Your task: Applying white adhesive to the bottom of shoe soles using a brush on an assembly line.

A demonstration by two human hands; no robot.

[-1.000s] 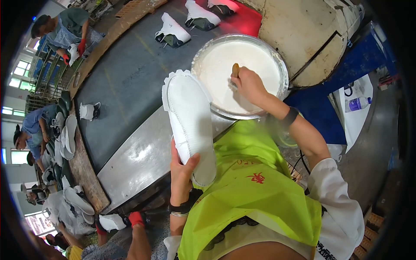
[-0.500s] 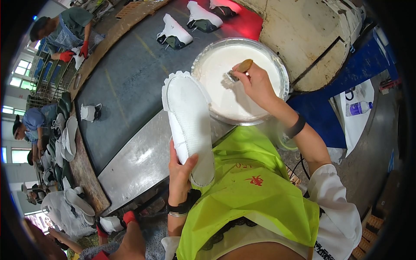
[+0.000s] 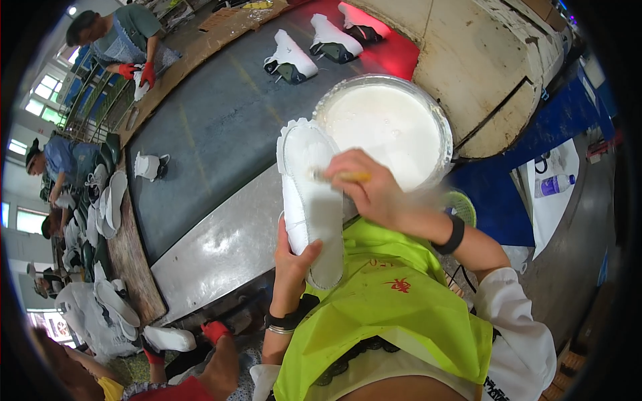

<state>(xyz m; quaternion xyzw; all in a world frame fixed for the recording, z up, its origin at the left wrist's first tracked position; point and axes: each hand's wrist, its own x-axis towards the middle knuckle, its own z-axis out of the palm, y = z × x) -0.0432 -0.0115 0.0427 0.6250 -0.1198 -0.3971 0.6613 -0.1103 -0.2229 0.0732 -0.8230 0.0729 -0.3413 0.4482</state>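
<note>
My left hand (image 3: 293, 266) grips the heel end of a white shoe upper (image 3: 313, 207), thumb on top. Its stitched, flat underside faces up and its ruffled toe end points away from me. In my right hand (image 3: 366, 182) is a brush (image 3: 353, 176) with a wooden handle. The brush tip is at the forefoot part of the underside; motion blurs it a little. Just beyond the shoe stands a wide basin (image 3: 449, 137) holding white liquid (image 3: 388, 123).
On the dark conveyor belt (image 3: 221, 120) lie several white-and-dark shoes (image 3: 294, 60) and a small one (image 3: 151, 166) at left. A metal ledge (image 3: 214, 250) runs along the near side. Co-workers (image 3: 127, 47) with red gloves work at left. A bottle (image 3: 555, 186) stands out at right.
My right hand has brought the brush from the liquid in the basin down and left onto the shoe's underside. The shoe and left hand sit slightly farther right in view.
</note>
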